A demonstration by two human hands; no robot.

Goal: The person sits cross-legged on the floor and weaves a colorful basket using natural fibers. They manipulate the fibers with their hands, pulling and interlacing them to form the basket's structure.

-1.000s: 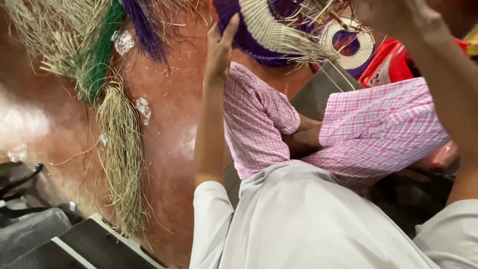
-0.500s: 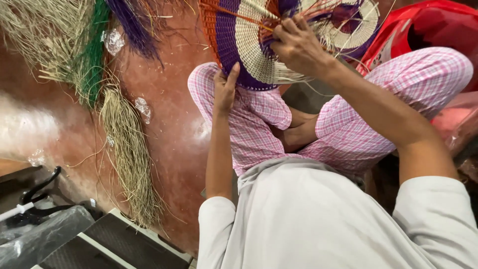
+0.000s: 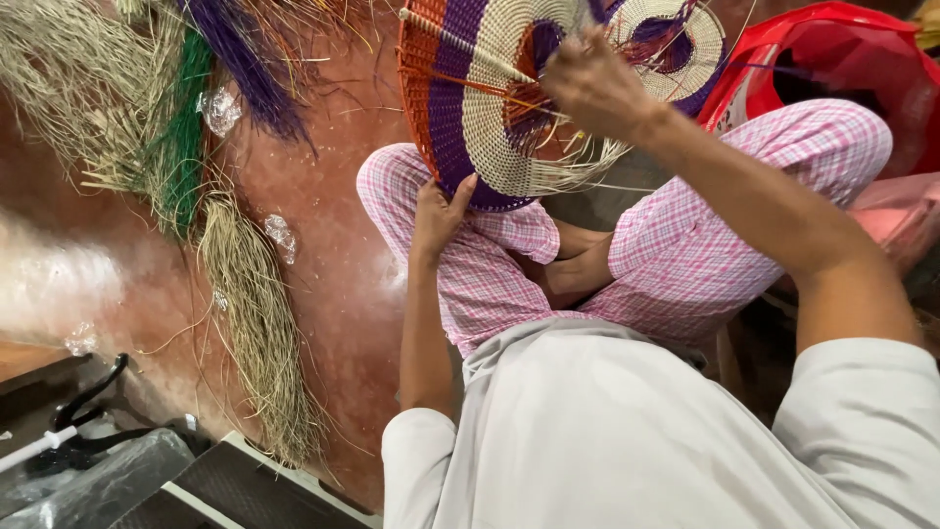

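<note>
— Purple, orange and cream round woven straw mat [image 3: 480,108] stands over the knees; left hand [image 3: 438,214] cups its lower rim.

— Right hand [image 3: 587,83] pinches strands at the face. Ideally the rim stays braced while each strand is drawn snug.

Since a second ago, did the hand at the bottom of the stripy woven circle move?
Yes. The left hand came down off the pink checked knee where its fingertips reached up past it, and now cups the lower rim of the woven disc.
</note>
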